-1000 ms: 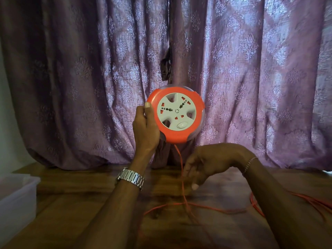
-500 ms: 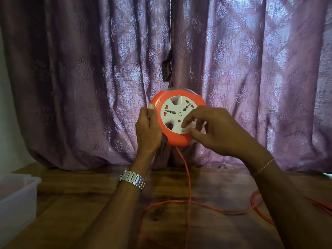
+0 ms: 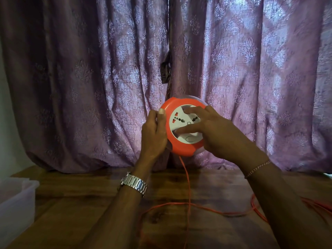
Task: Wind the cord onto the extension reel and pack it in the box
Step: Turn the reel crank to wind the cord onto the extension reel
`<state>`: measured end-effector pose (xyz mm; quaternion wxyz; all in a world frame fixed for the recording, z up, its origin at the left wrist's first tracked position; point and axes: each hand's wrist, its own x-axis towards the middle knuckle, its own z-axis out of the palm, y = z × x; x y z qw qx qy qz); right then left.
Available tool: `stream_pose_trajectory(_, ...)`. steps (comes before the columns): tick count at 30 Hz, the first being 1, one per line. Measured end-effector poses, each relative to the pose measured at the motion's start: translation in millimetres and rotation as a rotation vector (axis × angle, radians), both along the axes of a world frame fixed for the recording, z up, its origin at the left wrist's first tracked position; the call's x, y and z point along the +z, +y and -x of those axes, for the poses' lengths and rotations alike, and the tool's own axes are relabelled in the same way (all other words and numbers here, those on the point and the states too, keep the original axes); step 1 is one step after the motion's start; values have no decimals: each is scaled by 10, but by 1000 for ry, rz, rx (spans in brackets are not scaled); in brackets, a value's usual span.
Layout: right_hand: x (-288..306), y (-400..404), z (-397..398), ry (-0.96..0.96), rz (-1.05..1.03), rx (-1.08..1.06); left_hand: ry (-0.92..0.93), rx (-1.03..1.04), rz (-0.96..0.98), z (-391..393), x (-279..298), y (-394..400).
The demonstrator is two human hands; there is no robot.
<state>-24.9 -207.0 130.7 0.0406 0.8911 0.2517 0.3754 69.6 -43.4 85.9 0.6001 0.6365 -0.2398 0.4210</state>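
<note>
An orange extension reel [image 3: 181, 150] with a white socket face is held up in front of the curtain, above the wooden table [image 3: 75, 209]. My left hand [image 3: 154, 133] grips its left rim, thumb on the front edge. My right hand [image 3: 213, 130] lies over the white face, fingers spread and pressed into its recesses, covering the reel's right side. A thin orange cord [image 3: 187, 187] hangs straight down from the reel's bottom and lies in loose loops across the table toward the right. A translucent white box [image 3: 16, 203] stands at the left edge.
A purple patterned curtain [image 3: 89, 78] hangs close behind the table along its whole far edge. More orange cord is bundled at the right edge of the table [image 3: 316, 205].
My right hand rose from the cord near the table to the reel's white face and has shifted its fingers around it. The reel's face has turned. The hanging cord now hangs straighter.
</note>
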Motion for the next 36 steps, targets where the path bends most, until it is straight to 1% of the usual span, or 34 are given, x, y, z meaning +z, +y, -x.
stream_pose_trajectory(4, -14, 50, 7, -77, 53, -98, -4, 1, -3, -14, -12, 2)
stream_pose_trajectory(6, -48, 61, -14, -143, 30, -116, -2, -1, -1, -23, -10, 9)
stream_pose_trajectory(9, -112, 100, -20, -235, -88, -157, -12, 11, -1, -13, -9, -5)
stream_pose_trajectory(13, -147, 143, -46, -296, -338, -198, -14, 12, 3, -3, 0, -26)
stream_pose_trajectory(15, -151, 158, -68, -324, -358, -227, -18, 26, -3, -14, -1, -15)
stream_pose_trajectory(17, -147, 172, -76, -329, -320, -260, -16, 36, -6, -21, 0, -3)
stream_pose_trajectory(19, -134, 159, -80, -338, -280, -238, -17, 42, -5, -25, 2, 9)
stream_pose_trajectory(21, -101, 136, -69, -369, -254, -132, -26, 59, -14, -39, 0, 25)
stream_pose_trajectory(23, -59, 92, -61, -377, -167, 4, -26, 67, -19, -56, -10, 42)
stream_pose_trajectory(25, -41, 64, -51, -295, -69, 68, -25, 66, -4, -61, -15, 50)
stream_pose_trajectory(28, -36, 114, -5, -85, 19, -9, -33, 60, 11, -54, -4, 49)
stream_pose_trajectory(29, -43, 138, 10, -64, 42, -41, -36, 56, 7, -54, -2, 50)
stream_pose_trajectory(33, -55, 178, 33, -154, 87, -103, -40, 40, -14, -61, -14, 55)
stream_pose_trajectory(36, -88, 188, -3, -150, 87, -155, -55, 61, -11, -42, -20, 46)
